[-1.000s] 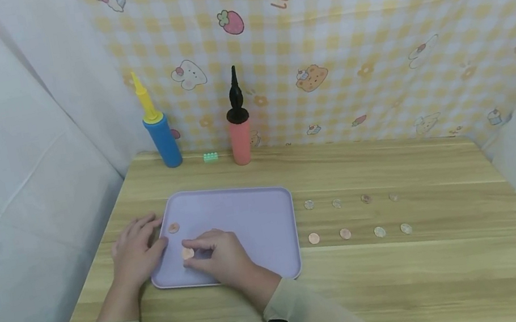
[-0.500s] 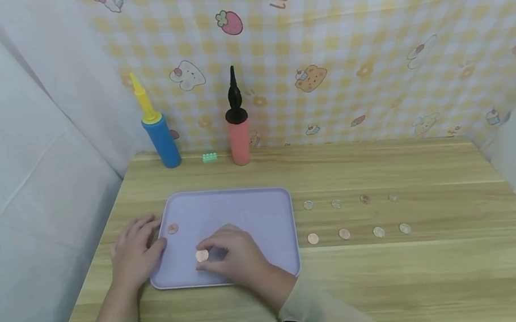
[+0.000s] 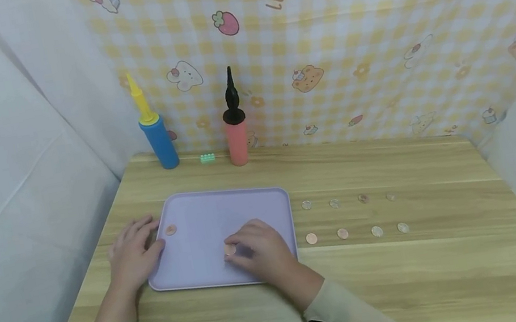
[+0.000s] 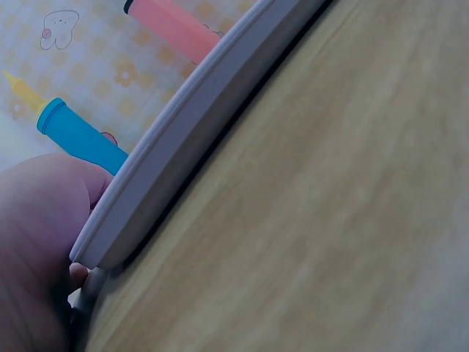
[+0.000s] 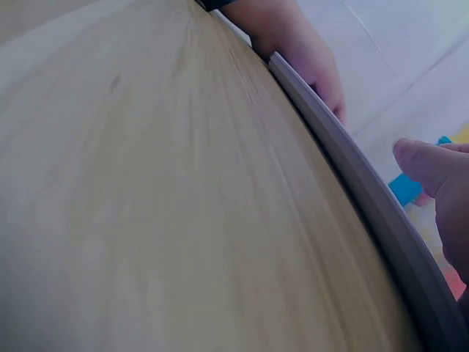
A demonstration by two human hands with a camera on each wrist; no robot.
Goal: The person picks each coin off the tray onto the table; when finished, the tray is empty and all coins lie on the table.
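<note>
My right hand (image 3: 264, 252) pinches a copper-coloured coin (image 3: 230, 250) between thumb and fingers, low over the front middle of the lilac tray (image 3: 195, 247). In the right wrist view, that hand's thumb (image 5: 421, 158) shows above the tray's side, while the coin is out of sight. A second copper coin (image 3: 170, 230) lies flat inside the tray near its left edge. Resting at that left edge is my left hand (image 3: 132, 258), with its thumb against the rim and its fingers relaxed. The left wrist view shows it (image 4: 44, 220) beside the tray corner.
Right of the tray, several coins lie in two rows, including a copper one (image 3: 311, 238) and a silvery one (image 3: 377, 231). Along the back stand a blue hand pump (image 3: 161, 143), a small green toy brick (image 3: 207, 158) and a pink hand pump (image 3: 237, 141). A patterned cloth (image 3: 348, 53) hangs behind.
My right hand has moved to the right across the tray with the coin pinched in it. The left hand has stayed at the tray's left edge.
</note>
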